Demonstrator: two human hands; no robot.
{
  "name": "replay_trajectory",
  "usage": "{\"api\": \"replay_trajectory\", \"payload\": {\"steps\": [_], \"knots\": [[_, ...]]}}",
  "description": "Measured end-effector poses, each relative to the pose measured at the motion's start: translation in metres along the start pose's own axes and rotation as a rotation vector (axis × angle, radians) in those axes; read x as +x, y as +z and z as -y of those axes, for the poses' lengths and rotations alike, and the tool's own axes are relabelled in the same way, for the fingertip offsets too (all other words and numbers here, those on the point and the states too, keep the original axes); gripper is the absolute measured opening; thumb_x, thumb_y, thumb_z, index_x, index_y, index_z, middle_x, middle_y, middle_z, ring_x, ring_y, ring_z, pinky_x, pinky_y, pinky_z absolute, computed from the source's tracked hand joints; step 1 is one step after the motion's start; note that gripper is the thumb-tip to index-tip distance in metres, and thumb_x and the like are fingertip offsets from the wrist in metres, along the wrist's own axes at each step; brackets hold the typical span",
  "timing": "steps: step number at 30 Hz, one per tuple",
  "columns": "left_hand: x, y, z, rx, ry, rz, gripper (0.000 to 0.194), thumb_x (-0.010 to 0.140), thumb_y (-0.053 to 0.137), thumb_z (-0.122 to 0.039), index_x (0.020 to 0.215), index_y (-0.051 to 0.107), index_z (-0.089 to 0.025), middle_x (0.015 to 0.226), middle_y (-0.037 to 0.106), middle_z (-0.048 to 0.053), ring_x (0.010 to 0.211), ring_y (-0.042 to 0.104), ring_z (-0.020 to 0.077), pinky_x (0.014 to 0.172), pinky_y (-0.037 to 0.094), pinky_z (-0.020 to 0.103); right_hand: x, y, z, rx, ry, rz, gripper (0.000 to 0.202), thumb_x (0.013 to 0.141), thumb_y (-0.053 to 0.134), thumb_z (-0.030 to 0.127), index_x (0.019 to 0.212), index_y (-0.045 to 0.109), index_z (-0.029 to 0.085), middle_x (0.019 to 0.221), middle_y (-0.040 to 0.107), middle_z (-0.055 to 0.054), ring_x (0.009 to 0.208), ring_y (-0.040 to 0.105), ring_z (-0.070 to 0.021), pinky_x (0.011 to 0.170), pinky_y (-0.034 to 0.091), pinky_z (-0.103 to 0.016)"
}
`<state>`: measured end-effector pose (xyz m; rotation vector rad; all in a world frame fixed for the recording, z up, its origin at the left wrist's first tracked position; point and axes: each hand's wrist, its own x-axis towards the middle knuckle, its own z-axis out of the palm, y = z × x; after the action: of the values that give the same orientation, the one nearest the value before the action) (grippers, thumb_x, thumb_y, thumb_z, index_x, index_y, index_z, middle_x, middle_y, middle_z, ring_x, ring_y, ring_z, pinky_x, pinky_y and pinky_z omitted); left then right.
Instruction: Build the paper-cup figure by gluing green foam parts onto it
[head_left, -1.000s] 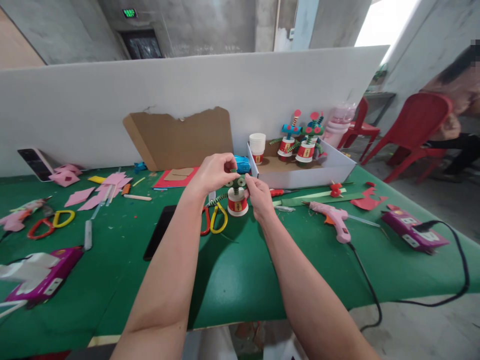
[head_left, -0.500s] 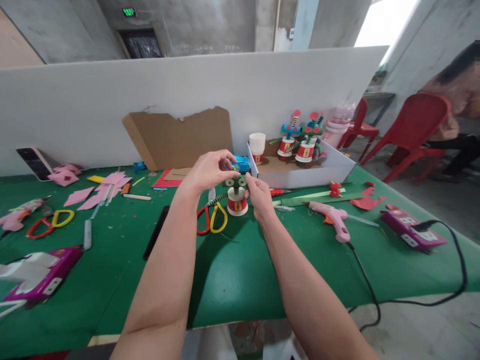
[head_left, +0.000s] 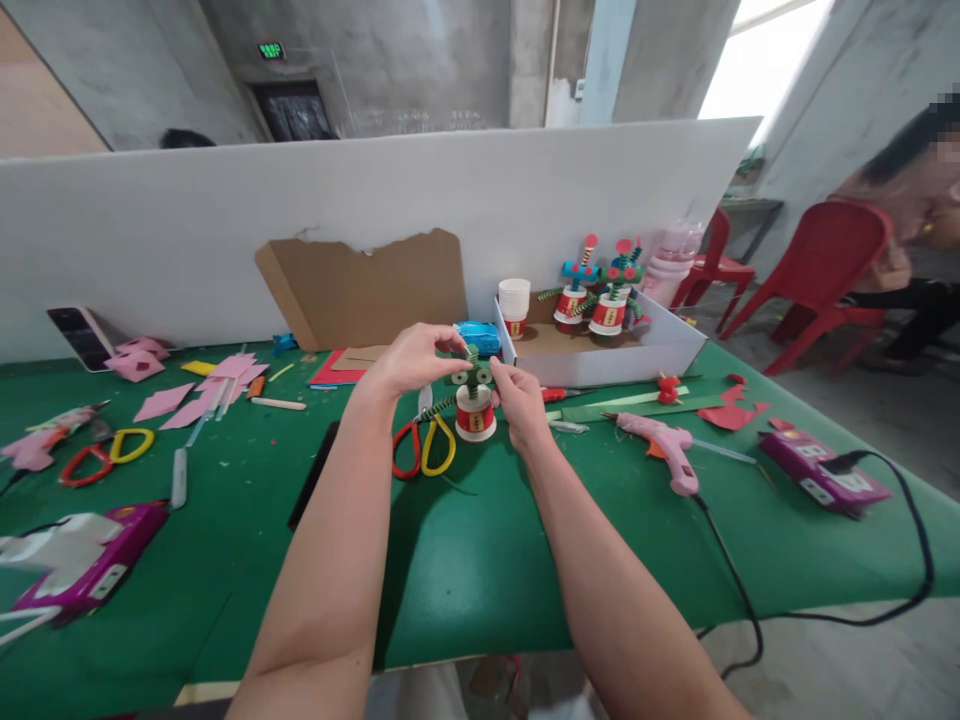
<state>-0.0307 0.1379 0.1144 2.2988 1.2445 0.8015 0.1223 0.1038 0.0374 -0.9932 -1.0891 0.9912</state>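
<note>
A small figure made from a red and white paper cup [head_left: 475,414] stands upside down on the green table [head_left: 480,560]. On top sits a green head piece [head_left: 472,376] with two pale round eyes, and a dark coiled paper arm sticks out at its left. My left hand [head_left: 420,362] is at the top of the head, its fingers around a small green folded piece [head_left: 472,354]. My right hand [head_left: 517,396] pinches the head's right side. Scissors [head_left: 424,443] with red and yellow handles lie just left of the cup.
A white box [head_left: 611,369] behind holds stacked cups [head_left: 514,300] and similar figures [head_left: 608,310]. Pink glue gun [head_left: 667,445] and purple power strip [head_left: 825,473] lie right, with a trailing cord. Left are a phone, pink paper [head_left: 217,385] and another power strip. A person sits beyond, right.
The camera view has tilted slightly, so the scene sits lower. My left fingers have come down a little over the figure's top; my right hand stays at its side.
</note>
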Motion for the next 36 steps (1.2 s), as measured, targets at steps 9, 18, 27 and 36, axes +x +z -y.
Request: {"api": "replay_trajectory", "payload": {"steps": [9, 18, 27, 36], "knots": [[0.002, 0.0053, 0.0034, -0.071, -0.002, 0.019, 0.02, 0.071, 0.067, -0.035, 0.073, 0.063, -0.016, 0.071, 0.064, 0.001, 0.063, 0.054, 0.0121, 0.061, 0.043, 0.025, 0.0013, 0.0015, -0.0048, 0.102, 0.033, 0.035, 0.051, 0.07, 0.064, 0.063, 0.051, 0.043, 0.02, 0.04, 0.035, 0.007, 0.043, 0.027, -0.007, 0.044, 0.022, -0.023], [0.0029, 0.0073, 0.0047, -0.165, -0.04, 0.022, 0.02, 0.069, 0.069, -0.034, 0.07, 0.062, -0.015, 0.068, 0.062, 0.0, 0.06, 0.053, 0.0106, 0.059, 0.043, 0.024, 0.0018, 0.001, -0.0061, 0.156, 0.048, 0.056, 0.049, 0.071, 0.065, 0.062, 0.054, 0.048, 0.02, 0.04, 0.037, 0.008, 0.042, 0.029, -0.0068, 0.043, 0.023, -0.023], [0.0032, 0.0089, 0.0028, -0.176, -0.033, 0.009, 0.022, 0.066, 0.071, -0.036, 0.066, 0.062, -0.015, 0.063, 0.061, 0.0, 0.059, 0.052, 0.0108, 0.057, 0.043, 0.024, 0.0022, 0.0011, -0.0073, 0.136, 0.054, 0.05, 0.049, 0.071, 0.064, 0.063, 0.054, 0.046, 0.021, 0.039, 0.036, 0.008, 0.041, 0.03, -0.007, 0.043, 0.024, -0.023], [0.0028, 0.0051, 0.0047, -0.158, -0.074, 0.032, 0.021, 0.066, 0.071, -0.035, 0.07, 0.066, -0.015, 0.066, 0.064, 0.0, 0.061, 0.055, 0.0121, 0.057, 0.043, 0.025, 0.001, 0.0008, -0.0043, 0.111, 0.048, 0.029, 0.052, 0.072, 0.062, 0.063, 0.049, 0.042, 0.021, 0.039, 0.037, 0.007, 0.041, 0.031, -0.0078, 0.044, 0.027, -0.024]]}}
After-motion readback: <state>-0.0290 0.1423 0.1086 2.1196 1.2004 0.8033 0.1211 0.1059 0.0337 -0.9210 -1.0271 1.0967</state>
